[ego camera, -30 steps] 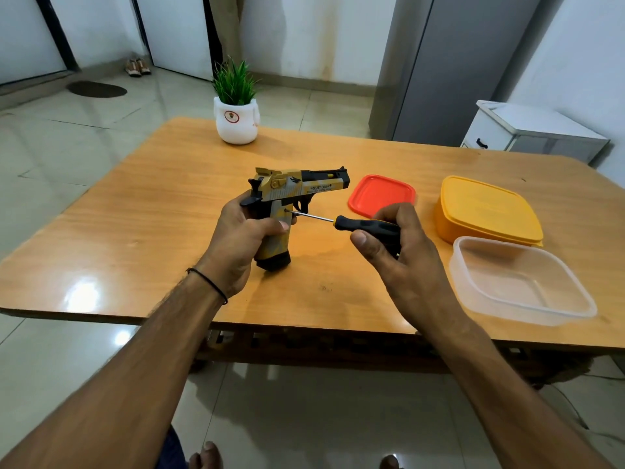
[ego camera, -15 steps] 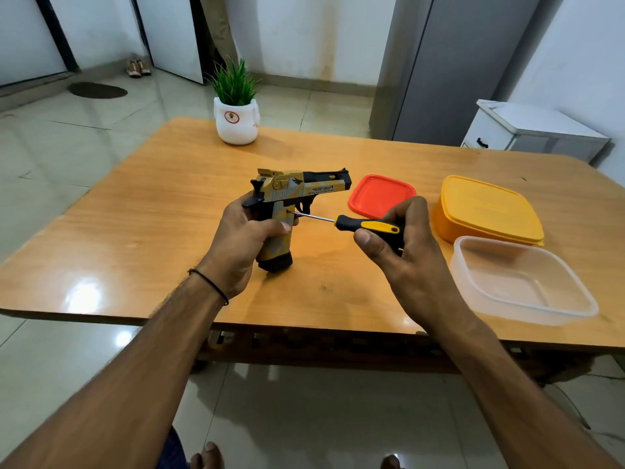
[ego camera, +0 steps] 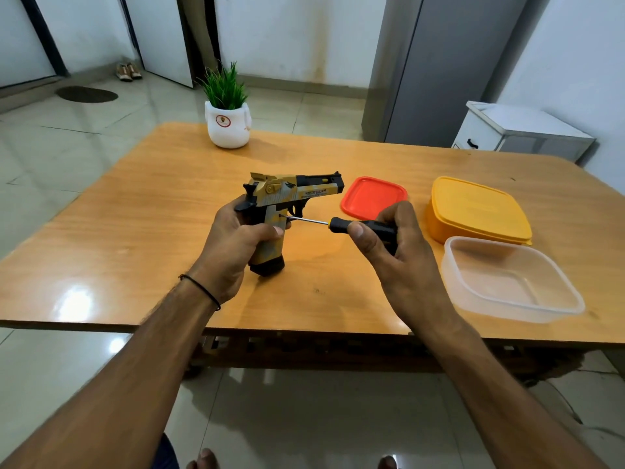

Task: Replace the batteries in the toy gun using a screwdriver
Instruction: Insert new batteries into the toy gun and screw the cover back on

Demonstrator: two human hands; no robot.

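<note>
Holding toy gun (ego camera: 294, 194) upright in L hand (ego camera: 233, 245), fingers (ego camera: 267, 230) wrapped round the grip. Butt end is down at the worktop (ego camera: 135, 225); can't tell if it touches. Muzzle points R, toward red lid (ego camera: 373, 196)

R hand (ego camera: 402, 258) grips screwdriver (ego camera: 341, 224) by its black handle, thumb & fingers closed round it. Shaft approx. horizontal, tip set against the side of the grip, just below the trigger guard. Can't tell if tip sits in a screw head, too small to see

Worktop, R side:
- red lid lying flat, just beyond R hand
- yellow container (ego camera: 477, 211) w/ lid on, beside the red lid
- clear container (ego camera: 507, 279), open-topped, nearest me, right up against the yellow one; contact unclear

Far edge, L of centre: white pot w/ green plant (ego camera: 228, 125)

L wrist: thin black band (ego camera: 203, 289)
</note>
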